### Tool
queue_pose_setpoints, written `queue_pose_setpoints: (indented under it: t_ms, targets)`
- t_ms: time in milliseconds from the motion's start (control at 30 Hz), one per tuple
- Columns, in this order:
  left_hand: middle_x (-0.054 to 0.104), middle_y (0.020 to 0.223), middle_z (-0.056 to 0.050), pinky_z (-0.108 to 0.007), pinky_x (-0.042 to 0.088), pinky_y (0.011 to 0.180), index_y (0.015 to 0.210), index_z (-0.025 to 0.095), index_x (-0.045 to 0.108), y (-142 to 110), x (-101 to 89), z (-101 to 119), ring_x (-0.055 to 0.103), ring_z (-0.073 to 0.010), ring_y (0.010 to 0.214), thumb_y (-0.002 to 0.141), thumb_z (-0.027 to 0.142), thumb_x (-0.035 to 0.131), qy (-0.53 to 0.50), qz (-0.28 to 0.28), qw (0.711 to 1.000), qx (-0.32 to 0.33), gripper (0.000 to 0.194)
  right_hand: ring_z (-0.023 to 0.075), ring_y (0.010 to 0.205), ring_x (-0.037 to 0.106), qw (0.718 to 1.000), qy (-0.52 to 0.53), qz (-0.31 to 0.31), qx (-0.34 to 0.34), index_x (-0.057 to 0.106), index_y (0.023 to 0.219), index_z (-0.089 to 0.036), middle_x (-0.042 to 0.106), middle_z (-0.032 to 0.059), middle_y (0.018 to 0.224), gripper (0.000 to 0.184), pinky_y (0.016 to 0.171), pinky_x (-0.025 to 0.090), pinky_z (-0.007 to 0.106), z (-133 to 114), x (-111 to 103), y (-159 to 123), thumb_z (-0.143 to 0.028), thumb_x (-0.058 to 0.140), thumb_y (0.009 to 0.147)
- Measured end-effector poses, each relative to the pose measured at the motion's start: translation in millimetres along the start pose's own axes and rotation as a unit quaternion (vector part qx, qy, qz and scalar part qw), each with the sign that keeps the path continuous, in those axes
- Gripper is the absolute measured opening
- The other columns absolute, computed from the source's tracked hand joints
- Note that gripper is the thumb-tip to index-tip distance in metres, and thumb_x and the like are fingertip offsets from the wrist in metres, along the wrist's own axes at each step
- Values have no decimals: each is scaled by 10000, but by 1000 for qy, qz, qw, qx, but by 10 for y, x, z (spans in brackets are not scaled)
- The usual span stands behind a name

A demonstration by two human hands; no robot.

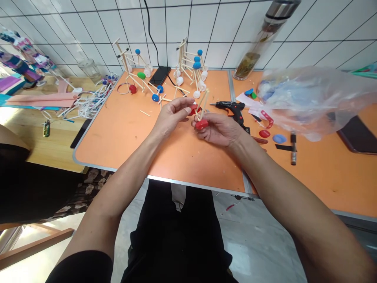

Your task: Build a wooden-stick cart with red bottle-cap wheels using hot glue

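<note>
Head view: stick frame (206,95) held between left fingers (183,103) and right fingers (204,134).

Short black sleeve (85,267), black trousers (176,236), bare fingers (183,102)

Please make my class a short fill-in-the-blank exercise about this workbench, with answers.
1. The right hand holds a pale wooden-stick frame with round discs coloured ____.
2. The black pistol-shaped glue gun lies on the ____ tabletop.
3. In this view, the crumpled translucent plastic bag is on the glue gun's ____ side.

Missing words: red; orange; right.
</note>
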State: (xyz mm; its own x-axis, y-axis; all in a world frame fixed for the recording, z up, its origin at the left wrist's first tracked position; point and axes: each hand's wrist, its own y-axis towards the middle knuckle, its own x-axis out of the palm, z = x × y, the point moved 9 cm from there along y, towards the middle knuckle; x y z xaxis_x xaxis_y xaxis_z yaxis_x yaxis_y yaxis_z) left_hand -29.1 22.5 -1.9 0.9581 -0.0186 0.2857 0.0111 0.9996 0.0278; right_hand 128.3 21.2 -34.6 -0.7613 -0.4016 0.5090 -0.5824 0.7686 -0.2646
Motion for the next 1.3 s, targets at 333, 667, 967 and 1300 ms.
queue_pose_setpoints:
  t_ms: [333, 667, 967, 1300]
  targets:
    - [951, 1195, -55, -320, 671, 908, 1133, 257, 874, 101, -139, 33, 870, -224, 1047, 866, 342, 982, 62, 1, 996, 60, 301, 72, 578, 568, 972, -78, 143, -171, 788, 784, -222, 693, -24, 692, 537, 505, 485, 157, -181, -291, 95, -472, 1235, 622]
    - [932, 1067, -25, -259, 674, 820, 1070, 247, 889, 135, -218, 19, 862, -172, 939, 840, 258, 903, 33, 14, 997, 66, 231, 96, 614, 614, 922, -164, 211, -281, 832, 793, -232, 739, -19, 713, 353, 591, 520, 200, -385, -350, 5, -440, 1108, 863]
    - [883, 897, -16, -199, 642, 723, 923, 220, 819, 160, -344, -31, 819, -116, 763, 989, 470, 1088, 25, 97, 994, 38, 373, 133, 677, 615, 881, -262, 218, -327, 786, 811, -239, 717, -12, 731, 395, 645, 541, 255, -471, -259, -76, -474, 1037, 1005]
    - [863, 847, -3, -179, 634, 676, 853, 219, 796, 147, -452, 121, 774, -93, 685, 975, 447, 1111, 11, 150, 988, 39, 408, 121, 678, 674, 905, -244, 192, -292, 819, 872, -239, 788, 3, 821, 434, 640, 603, 236, -434, -280, -44, -563, 1069, 1016]
